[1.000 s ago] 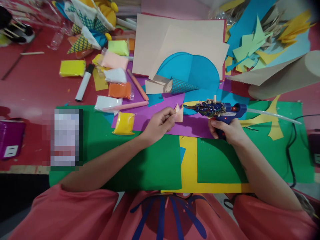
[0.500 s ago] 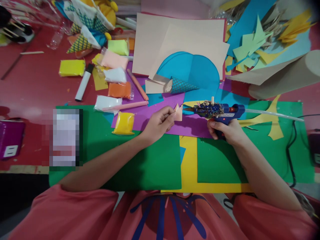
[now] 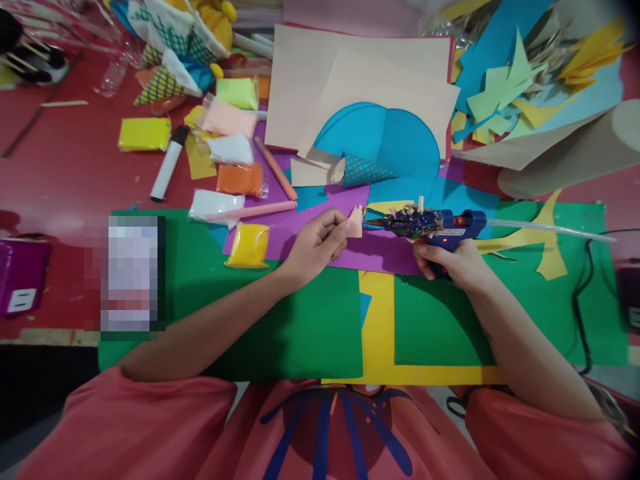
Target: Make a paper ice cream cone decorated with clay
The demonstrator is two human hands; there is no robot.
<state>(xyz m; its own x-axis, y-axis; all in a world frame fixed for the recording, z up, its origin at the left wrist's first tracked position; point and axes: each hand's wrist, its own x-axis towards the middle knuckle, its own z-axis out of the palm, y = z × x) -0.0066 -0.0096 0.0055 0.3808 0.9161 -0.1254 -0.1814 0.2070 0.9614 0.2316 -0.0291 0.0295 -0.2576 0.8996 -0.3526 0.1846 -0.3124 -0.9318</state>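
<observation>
Between the fingertips of my left hand (image 3: 320, 248) is a small piece of peach paper (image 3: 355, 223) with a pointed top. My right hand (image 3: 447, 260) is wrapped round the handle of a dark blue glue gun (image 3: 430, 223), its front crusted with shavings and a clear glue stick (image 3: 540, 228) sticking out of its back. The gun's nozzle points left, close to the right edge of the peach piece; whether they touch I cannot tell. Behind the hands, a small blue patterned cone (image 3: 365, 169) lies on blue rounded paper (image 3: 405, 140).
Green sheets (image 3: 310, 327) and a yellow sheet (image 3: 377, 333) lie under my forearms. Clay packets, such as a yellow one (image 3: 248, 245), and a marker (image 3: 169, 163) are at left. Paper scraps (image 3: 500, 93) fill the back right. A black cord (image 3: 577, 300) runs at right.
The glue gun has moved slightly left with my right hand, its nozzle closer to the peach piece. My left hand has shifted slightly left and up with the piece.
</observation>
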